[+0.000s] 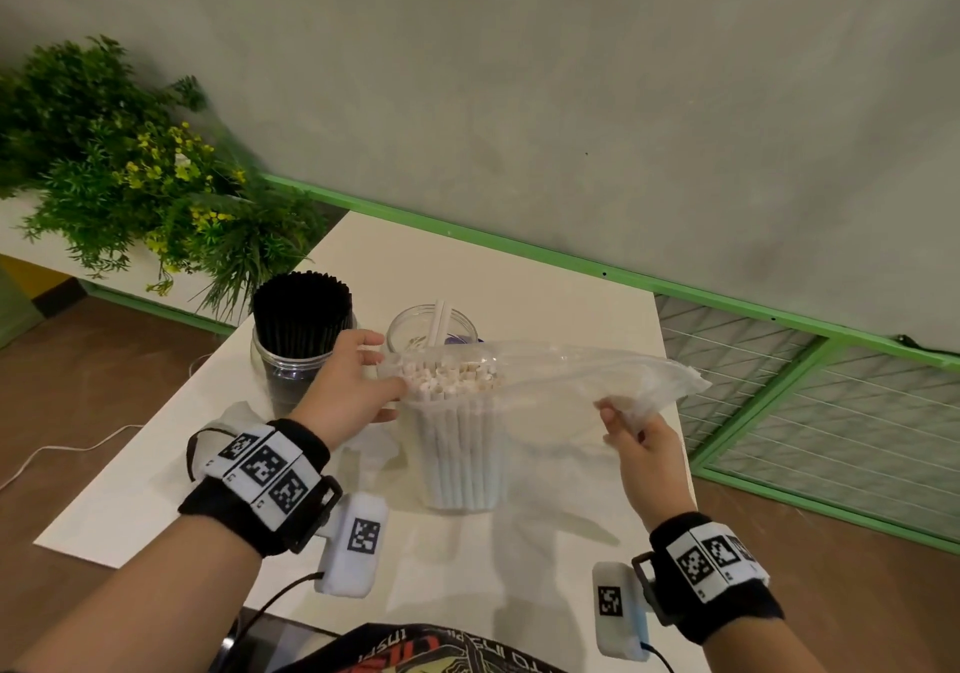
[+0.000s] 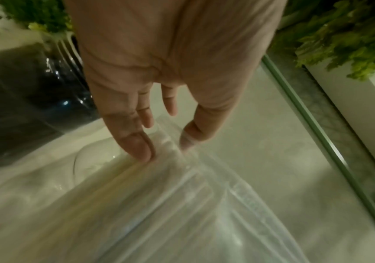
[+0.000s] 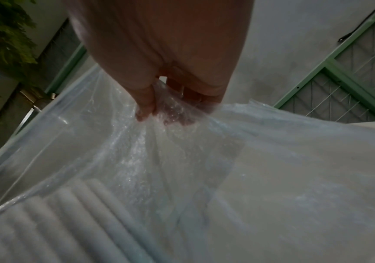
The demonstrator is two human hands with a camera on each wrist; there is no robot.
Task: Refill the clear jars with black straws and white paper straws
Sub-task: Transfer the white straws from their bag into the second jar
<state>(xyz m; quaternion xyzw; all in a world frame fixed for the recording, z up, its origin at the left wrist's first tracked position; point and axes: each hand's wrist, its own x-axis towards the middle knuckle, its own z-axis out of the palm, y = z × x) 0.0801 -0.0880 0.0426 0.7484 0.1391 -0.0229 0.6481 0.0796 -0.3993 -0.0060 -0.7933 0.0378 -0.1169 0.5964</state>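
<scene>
Counter: a white counter (image 1: 571,277) stands against a grey wall (image 1: 519,74), its far edge along a green rail (image 1: 467,238).
Floor: brown floor (image 1: 78,386) lies to the left of the counter and near right; a white cable (image 1: 67,448) trails over it at left.
Right side: green-framed wire mesh panels (image 1: 831,412) stand beside the counter.
Plant: a leafy plant with yellow flowers (image 1: 119,163) sits far left on a white ledge.
Black straws: black straws (image 1: 301,311) stand upright in a clear jar (image 1: 283,365) at the far left of the counter.
Second jar: another clear jar (image 1: 431,332), just right of the first, holds only a few white straws.
White paper straws: a bundle of white paper straws (image 1: 460,438) stands upright mid-counter inside a clear plastic bag (image 1: 571,376).
Left hand: the left hand (image 1: 353,386) pinches the bag's open edge between thumb and fingers (image 2: 137,142).
Right hand: the right hand (image 1: 644,456) has its grip closed on the bag's bunched loose end, raised to the right.
</scene>
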